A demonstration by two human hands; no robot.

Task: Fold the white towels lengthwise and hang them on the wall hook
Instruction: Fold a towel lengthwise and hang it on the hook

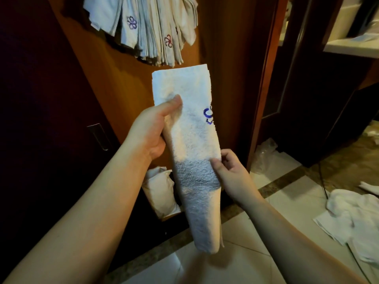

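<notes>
A white towel [190, 140] with a blue embroidered mark, folded into a long narrow strip, is held up in front of me. My left hand [151, 130] grips its left edge, thumb on the front face. My right hand [229, 173] pinches the right edge lower down. Above, several folded white towels [147, 27] with flower embroidery hang in a bunch on the wooden wall. The hook itself is hidden behind them.
A white bag [162, 191] leans at the foot of the wooden panel. A pile of loose white towels [356, 220] lies on the tiled floor at the right. A dark door with a metal handle [98, 136] stands at the left. A doorway opens at the right.
</notes>
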